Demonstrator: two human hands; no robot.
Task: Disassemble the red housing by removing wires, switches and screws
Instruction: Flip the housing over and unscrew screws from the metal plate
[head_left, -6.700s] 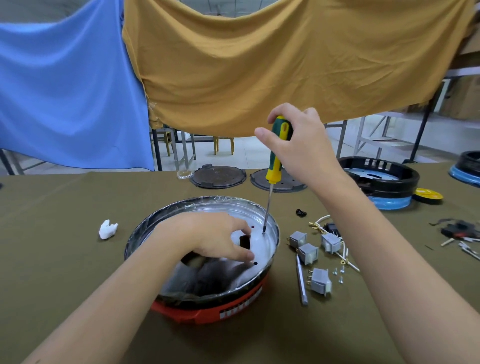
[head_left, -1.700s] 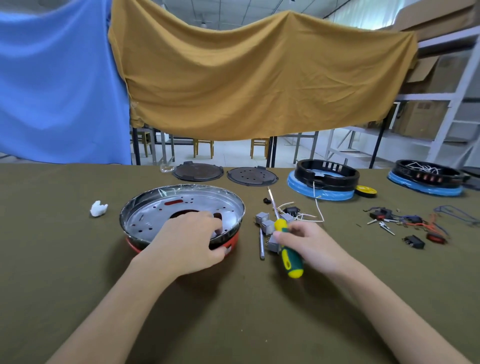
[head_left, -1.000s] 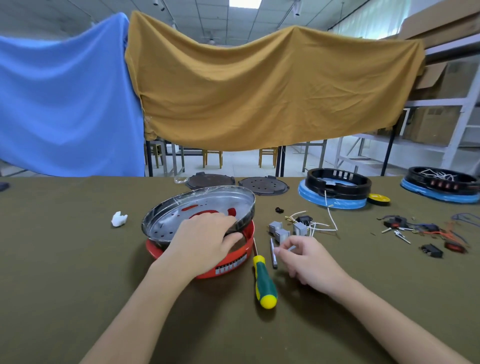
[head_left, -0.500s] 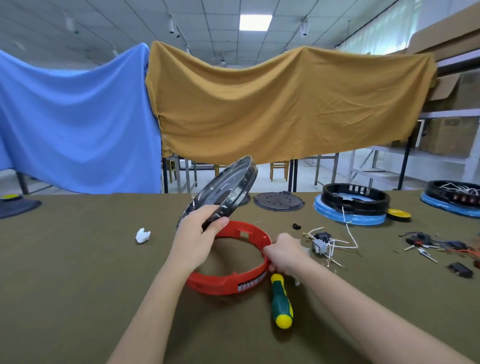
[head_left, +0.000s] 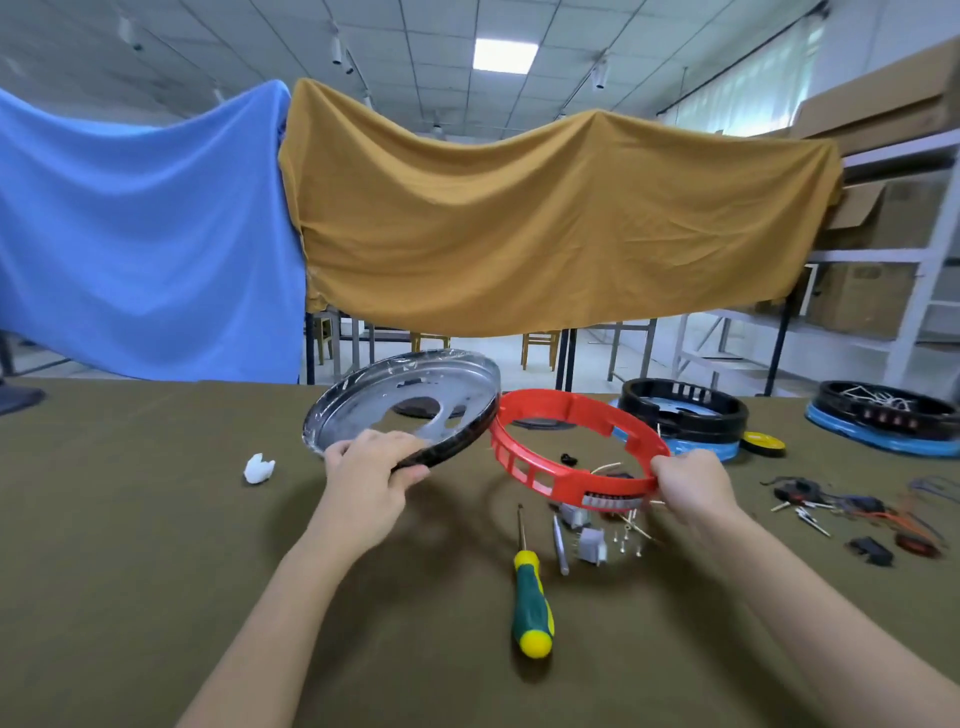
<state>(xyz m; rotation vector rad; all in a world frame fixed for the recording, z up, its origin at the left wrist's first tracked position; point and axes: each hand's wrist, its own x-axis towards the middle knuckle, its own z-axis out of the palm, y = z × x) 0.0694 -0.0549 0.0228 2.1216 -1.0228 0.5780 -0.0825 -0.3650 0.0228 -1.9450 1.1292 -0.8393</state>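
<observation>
My left hand (head_left: 370, 473) grips the near rim of a shiny metal pan (head_left: 363, 415) with a dark edge, held tilted above the table. My right hand (head_left: 691, 486) grips the near right edge of the red ring housing (head_left: 524, 457), lifted off the table and tilted, its far rim close to the pan. The two parts are separate. Below them lie a green and yellow screwdriver (head_left: 530, 597), grey switches (head_left: 589, 543), small screws (head_left: 626, 538) and a metal rod (head_left: 559, 543).
The olive-covered table (head_left: 130, 545) carries a small white part (head_left: 258, 467) at left. Black and blue housings (head_left: 685, 415) (head_left: 883, 421), a yellow disc (head_left: 762, 442) and loose wires and parts (head_left: 852, 512) lie at right. Blue and mustard cloths hang behind.
The screwdriver was laid on the table. My left hand lifted the metal pan out of the red housing; my right hand then took the red ring and raised it off the table.
</observation>
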